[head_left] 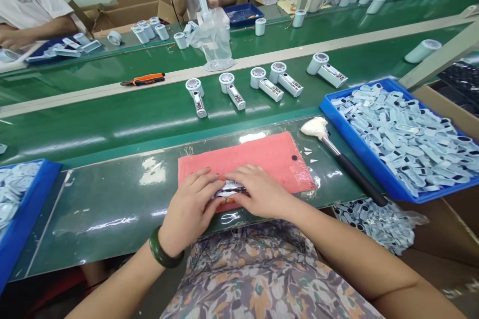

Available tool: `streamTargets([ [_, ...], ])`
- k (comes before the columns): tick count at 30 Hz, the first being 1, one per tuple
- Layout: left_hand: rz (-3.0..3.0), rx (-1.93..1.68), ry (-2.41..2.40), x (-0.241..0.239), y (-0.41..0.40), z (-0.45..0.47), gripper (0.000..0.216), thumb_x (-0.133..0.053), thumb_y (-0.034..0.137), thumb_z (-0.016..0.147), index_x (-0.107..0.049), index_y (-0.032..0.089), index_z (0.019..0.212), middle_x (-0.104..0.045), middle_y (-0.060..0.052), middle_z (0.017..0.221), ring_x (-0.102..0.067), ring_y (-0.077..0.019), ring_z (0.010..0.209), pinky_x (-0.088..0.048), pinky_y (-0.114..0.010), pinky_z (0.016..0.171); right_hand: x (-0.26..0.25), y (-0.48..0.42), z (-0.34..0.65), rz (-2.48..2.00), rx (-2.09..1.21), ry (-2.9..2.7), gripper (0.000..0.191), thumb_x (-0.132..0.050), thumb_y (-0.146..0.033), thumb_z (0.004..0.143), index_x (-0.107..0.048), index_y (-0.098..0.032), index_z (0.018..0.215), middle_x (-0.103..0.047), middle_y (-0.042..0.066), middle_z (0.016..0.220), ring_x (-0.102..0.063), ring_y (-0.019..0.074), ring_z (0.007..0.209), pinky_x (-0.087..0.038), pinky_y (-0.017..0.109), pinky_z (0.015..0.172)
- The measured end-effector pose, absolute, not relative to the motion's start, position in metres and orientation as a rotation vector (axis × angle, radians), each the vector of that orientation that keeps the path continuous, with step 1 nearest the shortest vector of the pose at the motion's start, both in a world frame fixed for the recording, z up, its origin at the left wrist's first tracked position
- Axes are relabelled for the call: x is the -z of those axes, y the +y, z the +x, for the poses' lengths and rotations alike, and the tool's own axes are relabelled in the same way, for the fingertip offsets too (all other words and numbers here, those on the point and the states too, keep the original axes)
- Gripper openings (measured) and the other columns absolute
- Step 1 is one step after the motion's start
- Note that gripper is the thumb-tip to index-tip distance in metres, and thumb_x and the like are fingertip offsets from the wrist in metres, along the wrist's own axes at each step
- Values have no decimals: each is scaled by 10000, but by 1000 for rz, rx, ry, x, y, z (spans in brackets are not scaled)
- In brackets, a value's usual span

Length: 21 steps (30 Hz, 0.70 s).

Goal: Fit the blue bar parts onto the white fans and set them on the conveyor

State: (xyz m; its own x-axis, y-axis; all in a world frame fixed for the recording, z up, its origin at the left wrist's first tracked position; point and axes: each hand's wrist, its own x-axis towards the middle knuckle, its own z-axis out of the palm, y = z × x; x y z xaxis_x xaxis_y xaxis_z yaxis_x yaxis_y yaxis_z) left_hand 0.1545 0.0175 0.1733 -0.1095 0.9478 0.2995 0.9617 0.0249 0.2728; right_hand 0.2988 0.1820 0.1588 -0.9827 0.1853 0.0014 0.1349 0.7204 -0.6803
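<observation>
On a red mat at the bench edge lies a small pale plastic piece with dark lettering, mostly covered by my fingers. My left hand is closed on its left end, with fingers over the top and thumb at the near side. From the other side, my right hand grips the right end in the same way. Both thumbs nearly meet in front of the piece. Its full shape is hidden.
A blue tray of light blue parts stands right; another blue tray stands left. A black-handled mallet lies beside the mat. Several handheld fan bodies and orange pliers lie beyond. Co-workers sit across the belt.
</observation>
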Motion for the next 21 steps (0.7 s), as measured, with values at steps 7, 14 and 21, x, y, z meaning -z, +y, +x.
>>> streamTargets([
  [7,-2062,606,-2205,-171,20,160,224,-526,200,997,-633,183,1193,-712,-91,1167,-593,-297,1231,-571,-487,1006,-143,177,300,-213,-953,-2837,382,-568,-250,1005,-571,-165,1378,-639,118,1222,-530,286,1115,-426,460,966],
  [14,-2009,557,-2218,-171,22,162,190,-527,187,993,-628,204,1153,-708,-85,1137,-609,-274,1181,-564,-473,1006,-138,178,297,-108,-863,-2804,394,-524,-270,1014,-563,-130,1380,-637,159,1210,-526,313,1086,-455,496,941],
  [21,-2160,274,-1981,-192,21,124,308,-515,197,940,-631,249,1220,-676,-122,1164,-630,-322,1085,-559,-516,936,-154,197,316,-191,-1000,-2632,509,-653,-325,975,-531,-143,1434,-555,119,1448,-482,248,1327,-400,417,1142],
])
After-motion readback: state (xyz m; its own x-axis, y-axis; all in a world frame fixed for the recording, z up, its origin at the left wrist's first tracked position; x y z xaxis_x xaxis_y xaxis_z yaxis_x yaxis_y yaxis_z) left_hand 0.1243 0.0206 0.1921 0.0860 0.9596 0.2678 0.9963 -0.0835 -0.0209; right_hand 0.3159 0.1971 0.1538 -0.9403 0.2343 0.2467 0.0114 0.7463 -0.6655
